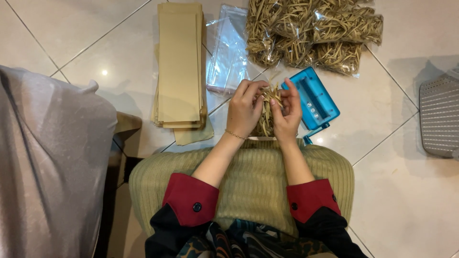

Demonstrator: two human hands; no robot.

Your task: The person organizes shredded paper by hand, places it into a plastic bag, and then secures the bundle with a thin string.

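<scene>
You hold a small bundle of tan rubber bands (267,112) upright between both hands, above a ribbed green cushion (248,181) on your lap. Your left hand (245,111) wraps its side; your right hand (288,112) pinches the top strands. Just beyond sits a blue plastic device (313,98), then clear bags (228,48), stacked tan paper strips (179,67) and bagged bands (315,31) on the tiled floor (401,191).

The floor (401,205) is glossy pale tile that mirrors a lamp, and on it lie matt tan paper strips (179,67), a clear shiny plastic bag (228,48) and smooth glossy blue plastic on a small device (313,100). The bundle of rubber bands (267,112) looks dull, tan and rubbery, as do the bagged rubber bands (311,31) under crinkled clear film. A ribbed green knit cushion (253,181) looks soft and matt, and the grey cloth (48,167) at the left has a faint sheen.
</scene>
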